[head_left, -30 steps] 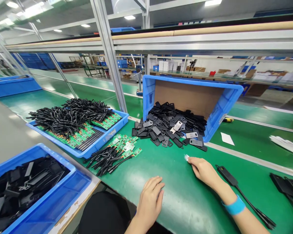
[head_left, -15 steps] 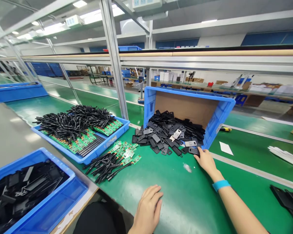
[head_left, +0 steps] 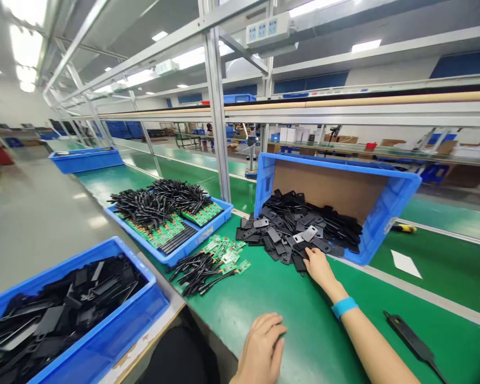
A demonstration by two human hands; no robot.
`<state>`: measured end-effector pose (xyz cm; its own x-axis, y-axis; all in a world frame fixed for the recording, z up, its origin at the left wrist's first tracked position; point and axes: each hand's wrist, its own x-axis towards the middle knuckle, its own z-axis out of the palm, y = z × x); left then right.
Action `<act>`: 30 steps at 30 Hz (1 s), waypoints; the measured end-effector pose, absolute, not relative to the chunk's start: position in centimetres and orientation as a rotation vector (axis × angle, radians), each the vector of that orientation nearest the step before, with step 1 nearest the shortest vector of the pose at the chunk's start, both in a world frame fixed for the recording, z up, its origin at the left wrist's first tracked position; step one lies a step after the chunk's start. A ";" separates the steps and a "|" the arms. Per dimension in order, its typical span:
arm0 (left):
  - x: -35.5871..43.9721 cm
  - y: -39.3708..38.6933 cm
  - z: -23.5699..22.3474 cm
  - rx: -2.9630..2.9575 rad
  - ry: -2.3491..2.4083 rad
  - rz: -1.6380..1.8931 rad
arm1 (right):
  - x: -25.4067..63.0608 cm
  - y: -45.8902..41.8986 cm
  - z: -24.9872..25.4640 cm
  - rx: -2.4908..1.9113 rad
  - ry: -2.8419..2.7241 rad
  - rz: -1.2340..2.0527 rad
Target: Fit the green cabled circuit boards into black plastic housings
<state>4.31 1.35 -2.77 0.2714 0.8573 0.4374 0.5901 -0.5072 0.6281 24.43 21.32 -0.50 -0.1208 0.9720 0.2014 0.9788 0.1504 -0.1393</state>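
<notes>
My right hand (head_left: 319, 271), with a blue band at the wrist, reaches to the front edge of a heap of black plastic covers (head_left: 278, 234). Its fingers are closed on a black plastic cover (head_left: 298, 262) at the heap's near side; the fingertips are partly hidden. The heap spills out of a blue bin (head_left: 400, 200) tipped on its side. My left hand (head_left: 262, 346) lies near the front edge of the green table (head_left: 232, 309), fingers loosely stretched and holding nothing. Left of the heap is a pile of green circuit boards (head_left: 228, 250) with black cables.
A blue tray (head_left: 172, 260) of cabled boards stands at the left, and a blue bin (head_left: 116, 309) of black plastic parts sits nearer me. A long black part (head_left: 410, 336) lies at the right. A white paper piece (head_left: 406, 264) and a yellow-handled tool (head_left: 404, 228) lie behind. A metal post (head_left: 216, 106) rises mid-table.
The view has turned left. My right hand has shifted left along the heap's front, from its right end by the bin corner to nearer its middle. My left hand stays at the table's front.
</notes>
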 end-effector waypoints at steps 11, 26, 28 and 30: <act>-5.7 5.7 0.5 2.028 2.231 0.999 | 24.7 12.2 0.6 -1.431 -2.143 0.331; -5.1 7.4 3.3 2.112 2.124 1.278 | 21.5 5.3 -0.4 -1.151 -1.516 1.621; -3.0 7.0 3.4 2.201 1.938 1.262 | 21.0 5.0 -0.1 -1.041 -1.315 1.778; -0.8 6.8 3.5 2.295 1.645 1.127 | 20.7 4.8 -0.3 -0.887 -1.043 1.881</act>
<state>-0.83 6.81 3.50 0.1420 0.8521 0.5037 0.7773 -0.4111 0.4763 20.65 4.76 -0.26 -0.4407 0.8766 -0.1931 -0.3007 -0.3469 -0.8884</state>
